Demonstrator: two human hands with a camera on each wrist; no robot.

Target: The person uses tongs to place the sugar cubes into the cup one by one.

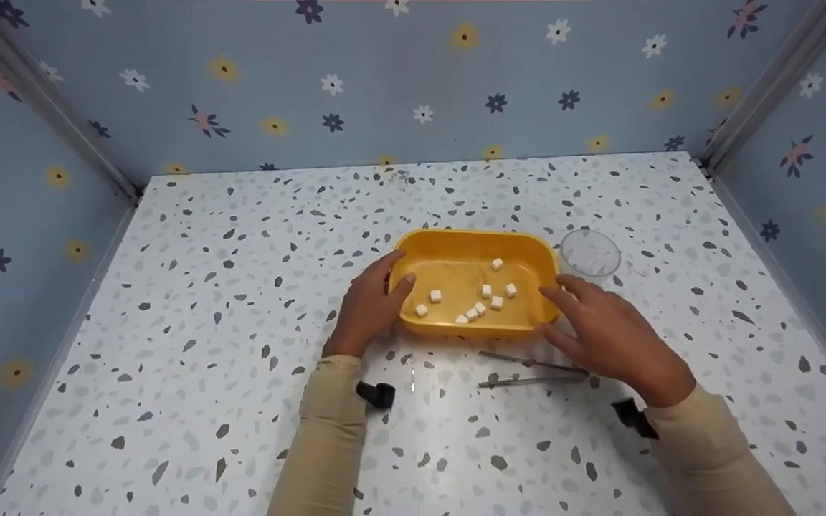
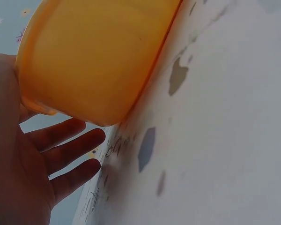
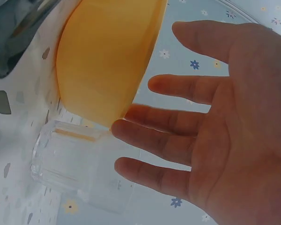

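Observation:
A yellow plastic tub (image 1: 470, 331) holds several small white cubes (image 1: 497, 302) on its floor. At its left end, my left hand (image 1: 370, 301) has the thumb over the rim and a finger against the outside. In the left wrist view, the other fingers (image 2: 68, 154) spread loosely beside the tub wall (image 2: 93, 56). My right hand (image 1: 610, 333) is at the tub's right end, its fingertips by the rim. The right wrist view shows its fingers (image 3: 164, 143) extended and spread apart, gripping nothing.
A clear round container (image 1: 591, 253) stands right of the tub, just beyond my right hand. Metal tweezers (image 1: 535, 380) lie spread on the speckled white table (image 1: 226, 401) in front of the tub. Flower-patterned panels (image 1: 384, 72) enclose the table's back and sides.

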